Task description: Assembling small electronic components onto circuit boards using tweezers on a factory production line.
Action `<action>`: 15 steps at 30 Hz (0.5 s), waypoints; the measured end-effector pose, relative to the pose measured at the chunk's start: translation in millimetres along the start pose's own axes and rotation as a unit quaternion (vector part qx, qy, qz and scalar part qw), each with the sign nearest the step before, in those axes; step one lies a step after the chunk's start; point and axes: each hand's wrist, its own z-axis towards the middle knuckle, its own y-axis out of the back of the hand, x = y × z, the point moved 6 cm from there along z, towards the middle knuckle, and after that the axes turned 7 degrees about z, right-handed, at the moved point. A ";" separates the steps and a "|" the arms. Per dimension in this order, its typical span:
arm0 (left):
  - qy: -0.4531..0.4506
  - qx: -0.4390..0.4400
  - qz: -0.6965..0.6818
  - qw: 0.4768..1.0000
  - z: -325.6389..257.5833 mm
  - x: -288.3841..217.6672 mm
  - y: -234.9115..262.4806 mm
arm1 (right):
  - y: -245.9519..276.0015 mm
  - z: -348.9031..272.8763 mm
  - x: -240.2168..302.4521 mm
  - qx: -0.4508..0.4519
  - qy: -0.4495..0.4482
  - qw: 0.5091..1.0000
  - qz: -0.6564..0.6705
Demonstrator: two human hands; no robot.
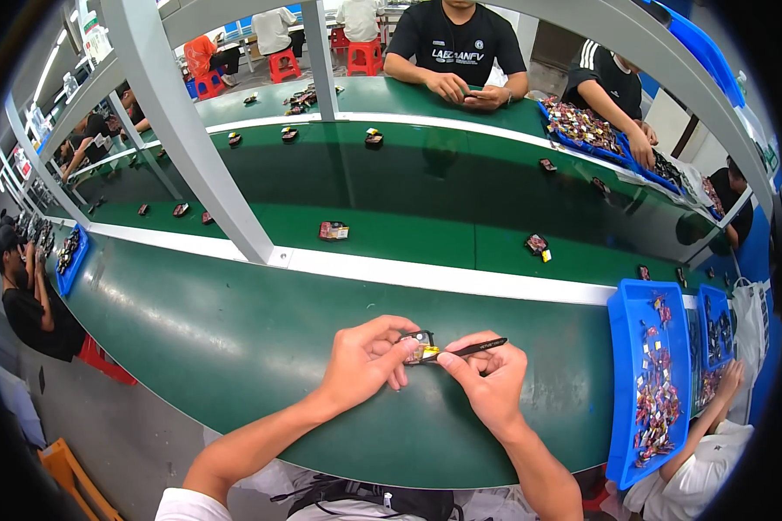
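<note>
Two bare hands meet over the near edge of a green bench [235, 347], working on one small electronic part [421, 349]. The left hand [365, 360] pinches the part between thumb and forefinger, its fingers [398, 328] curled tight around the dark casing, which shows a patch of yellow, perhaps tape or a small cell, on the side facing the right hand. The right hand [488, 373] is clenched on a thin black tool [478, 348], seemingly tweezers, held like a pen with its tip at the part's yellow patch.

The part is lifted just off the bench, directly between the two hands. Judging by how easily two fingertips carry it, it is light, rigid and likely delicate; a grip on the hard outer casing, away from the yellow patch and any loose leads, looks safest, with gentle pressure.

Beyond the part, a white rail [426, 276] divides the bench from a green conveyor belt [391, 191], where similar small parts [333, 230] lie well apart. To the right of the part, a blue tray [621, 365] holds a heap of small reddish components. Other workers sit across the belt and off to both sides.
</note>
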 end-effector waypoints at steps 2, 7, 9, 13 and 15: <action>0.037 0.025 -0.048 0.998 2.3 3.3 -1.7 | 1.0 -0.2 -0.5 0.004 0.007 1.000 0.008; 0.064 0.064 -0.062 0.994 2.7 4.3 -0.3 | 0.4 -1.8 6.1 0.000 0.049 0.999 0.004; 0.070 0.072 -0.071 0.992 2.7 5.0 -0.5 | -0.1 -2.3 7.9 -0.001 0.059 0.998 -0.004; 0.072 0.081 -0.092 0.990 2.5 3.8 -2.0 | 1.7 -4.0 12.6 0.010 0.113 0.990 -0.081; 0.074 0.083 -0.093 0.989 1.9 3.6 -2.6 | 0.2 -4.8 14.6 0.024 0.133 0.985 -0.107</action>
